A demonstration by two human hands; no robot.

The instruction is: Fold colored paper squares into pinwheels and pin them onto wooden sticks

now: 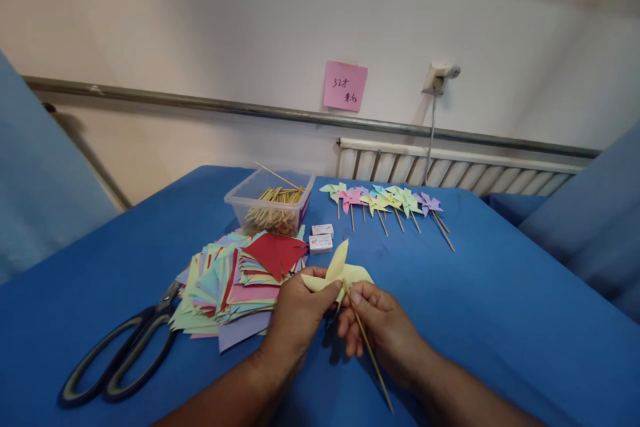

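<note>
Between my hands is a pale yellow paper pinwheel (pixel 338 261), its blades folded and standing up. My left hand (pixel 300 307) is closed on it, with the thumb pressed near its centre. A thin wooden stick (pixel 371 351) runs from that centre down toward me, slanting to the right. My right hand (pixel 383 320) pinches the stick near its upper end, just beside the paper. The fingers hide how stick and paper meet. Left of my hands lies a pile of cut coloured paper squares (pixel 250 293), a red one on top.
A clear plastic box (pixel 237 203) of wooden sticks stands behind the paper pile, with two small white boxes (pixel 321 244) beside it. Several finished pinwheels (pixel 377 201) lie at the back right. Large scissors (pixel 135 347) rest at the left, blades partly under the paper.
</note>
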